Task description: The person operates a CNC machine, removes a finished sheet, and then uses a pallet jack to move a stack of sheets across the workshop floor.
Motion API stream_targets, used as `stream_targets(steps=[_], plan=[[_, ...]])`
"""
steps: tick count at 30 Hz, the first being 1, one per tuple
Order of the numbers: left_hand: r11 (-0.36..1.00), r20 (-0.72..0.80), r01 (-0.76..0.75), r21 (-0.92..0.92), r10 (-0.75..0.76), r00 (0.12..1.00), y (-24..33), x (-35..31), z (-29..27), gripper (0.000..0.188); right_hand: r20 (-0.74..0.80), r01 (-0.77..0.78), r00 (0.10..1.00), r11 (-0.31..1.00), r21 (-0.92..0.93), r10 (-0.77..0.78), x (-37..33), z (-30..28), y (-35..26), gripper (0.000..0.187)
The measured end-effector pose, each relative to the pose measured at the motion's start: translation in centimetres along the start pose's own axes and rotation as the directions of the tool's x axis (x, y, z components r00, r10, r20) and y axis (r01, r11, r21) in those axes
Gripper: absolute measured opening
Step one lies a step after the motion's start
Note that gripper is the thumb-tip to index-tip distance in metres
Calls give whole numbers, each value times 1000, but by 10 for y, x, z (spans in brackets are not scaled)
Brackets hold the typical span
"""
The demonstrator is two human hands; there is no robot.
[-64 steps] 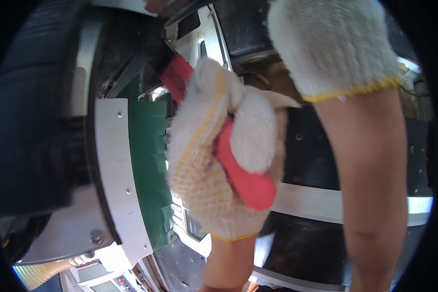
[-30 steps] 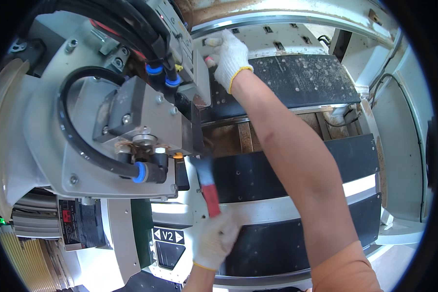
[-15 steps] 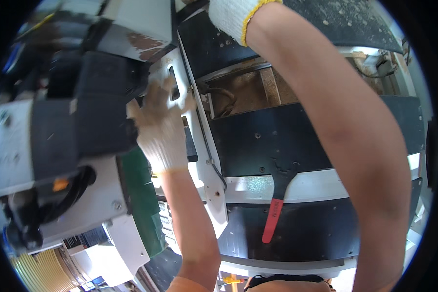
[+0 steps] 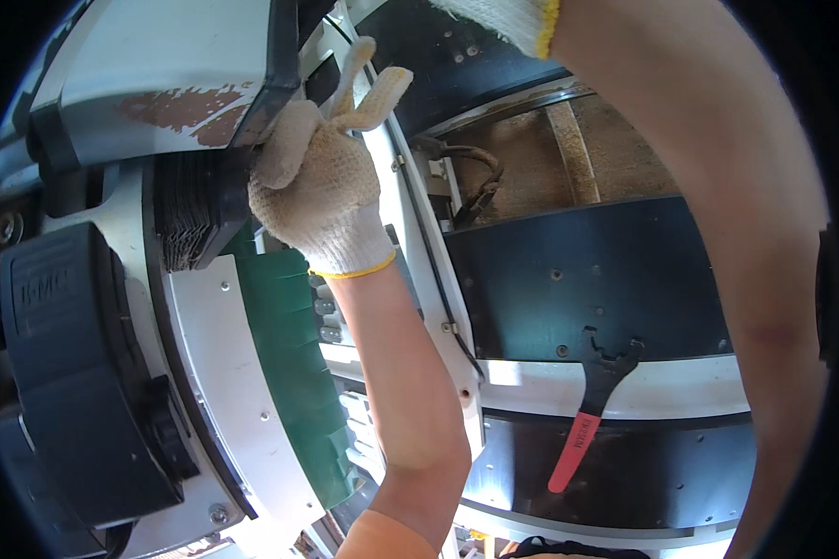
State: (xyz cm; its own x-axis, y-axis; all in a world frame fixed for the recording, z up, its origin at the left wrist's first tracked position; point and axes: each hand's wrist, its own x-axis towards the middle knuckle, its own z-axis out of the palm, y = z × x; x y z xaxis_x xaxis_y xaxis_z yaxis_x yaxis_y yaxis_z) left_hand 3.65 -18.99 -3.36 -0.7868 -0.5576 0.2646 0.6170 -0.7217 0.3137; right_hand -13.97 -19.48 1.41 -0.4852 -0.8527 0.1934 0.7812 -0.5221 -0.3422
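At the top edge, right hand [image 4: 515,20] cropped, grip unclear; left hand [image 4: 324,177] splayed, empty.

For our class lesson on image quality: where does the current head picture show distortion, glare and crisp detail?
Head view: edges of the lower black panel curve; head view: glare whitens the left end of the pale strip; head view: the red-handled tool and gloved left hand look fairly crisp.

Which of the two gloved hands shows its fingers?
The left hand, by the housing with chipped paint. The picture's top edge cuts off the right hand, hiding its fingers.
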Motion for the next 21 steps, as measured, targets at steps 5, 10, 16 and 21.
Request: stream_targets(steps=[5, 10, 16, 21], plan=[[993, -5, -18, 119, 19, 1000, 0, -8, 4, 10, -20, 1, 1000, 999, 34, -1, -3, 2, 8, 28], [979, -37, -65, 195, 73, 997, -4, -8, 2, 19, -38, 2, 999, 999, 34, -1, 2, -5, 4, 28], [778, -262, -132, 614, 359, 896, -17, -22, 12, 30, -50, 27, 998, 1000, 7, -26, 5, -17, -18, 28], [-401, -324, 630, 665, 606, 726, -112, -136, 85, 40, -47, 26, 999, 999, -43, -28, -4, -28, -31, 28]])
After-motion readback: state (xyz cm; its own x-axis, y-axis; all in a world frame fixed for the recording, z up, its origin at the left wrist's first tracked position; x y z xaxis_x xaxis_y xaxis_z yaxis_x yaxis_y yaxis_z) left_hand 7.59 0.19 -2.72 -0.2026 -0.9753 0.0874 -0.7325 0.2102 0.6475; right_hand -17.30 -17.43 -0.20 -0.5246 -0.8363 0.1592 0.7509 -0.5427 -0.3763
